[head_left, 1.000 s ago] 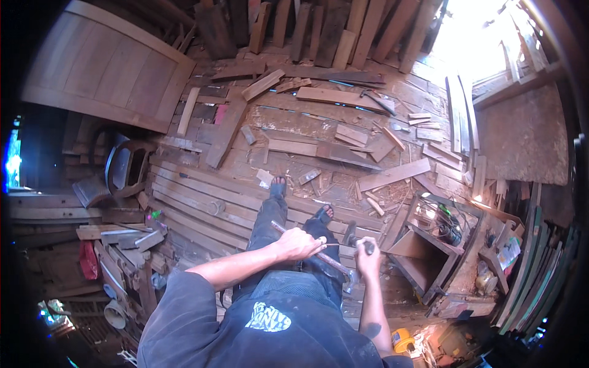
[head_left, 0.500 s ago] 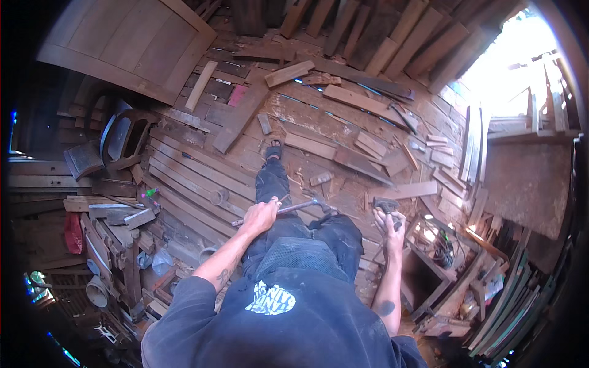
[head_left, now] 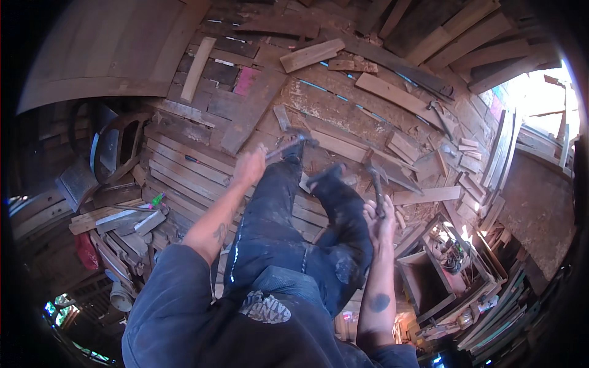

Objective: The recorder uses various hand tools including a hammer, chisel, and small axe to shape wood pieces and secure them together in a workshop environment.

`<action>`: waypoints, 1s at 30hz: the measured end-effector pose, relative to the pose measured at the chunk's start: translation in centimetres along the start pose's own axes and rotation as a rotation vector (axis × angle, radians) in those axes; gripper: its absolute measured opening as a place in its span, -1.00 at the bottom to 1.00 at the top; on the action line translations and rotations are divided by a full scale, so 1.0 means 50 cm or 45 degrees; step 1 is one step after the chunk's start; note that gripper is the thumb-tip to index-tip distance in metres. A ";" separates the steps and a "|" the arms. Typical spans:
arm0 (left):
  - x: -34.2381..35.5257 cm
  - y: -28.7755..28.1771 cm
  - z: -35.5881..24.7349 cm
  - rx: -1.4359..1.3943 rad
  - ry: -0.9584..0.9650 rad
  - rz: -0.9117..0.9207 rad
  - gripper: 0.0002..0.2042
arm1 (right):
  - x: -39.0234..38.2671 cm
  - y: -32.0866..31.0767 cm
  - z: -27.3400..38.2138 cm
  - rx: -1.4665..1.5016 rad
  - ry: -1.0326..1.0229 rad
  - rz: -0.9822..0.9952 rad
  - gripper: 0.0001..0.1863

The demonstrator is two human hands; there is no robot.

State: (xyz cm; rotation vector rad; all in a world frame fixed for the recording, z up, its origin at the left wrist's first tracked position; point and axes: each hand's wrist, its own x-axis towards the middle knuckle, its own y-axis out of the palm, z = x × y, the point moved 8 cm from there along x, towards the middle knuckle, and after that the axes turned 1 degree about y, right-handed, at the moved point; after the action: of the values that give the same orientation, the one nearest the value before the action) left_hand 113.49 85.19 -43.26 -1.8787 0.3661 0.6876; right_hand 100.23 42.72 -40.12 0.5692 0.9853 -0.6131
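My left hand [head_left: 250,167] wraps a hammer [head_left: 283,149], head toward two o'clock; my right hand [head_left: 381,221] grips a dark tool [head_left: 376,182] toward twelve, presumably for control.

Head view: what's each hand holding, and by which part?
Left hand: a hammer, by the handle, away from the head. Right hand: a dark hammer-like tool, by its near end.

Scattered boards [head_left: 400,102] and small wooden offcuts [head_left: 469,148] lie across the worn plank floor [head_left: 328,110]
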 end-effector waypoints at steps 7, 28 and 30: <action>0.218 0.035 0.051 -0.059 -0.202 -0.239 -0.61 | 0.246 0.092 -0.122 -0.117 0.158 0.027 -0.45; 0.866 0.792 0.097 -0.353 0.150 -0.451 -0.64 | 1.011 0.048 -0.451 -0.641 -0.025 0.166 -0.63; 0.854 0.812 0.110 -0.365 0.214 -0.478 -0.66 | 1.040 0.057 -0.476 -0.867 -0.120 0.149 -0.61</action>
State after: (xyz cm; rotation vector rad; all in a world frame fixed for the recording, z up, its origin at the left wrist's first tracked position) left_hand 123.50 76.66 -100.96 -2.2069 0.0132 0.3408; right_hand 110.01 49.95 -96.09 -0.0084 0.9908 -0.1708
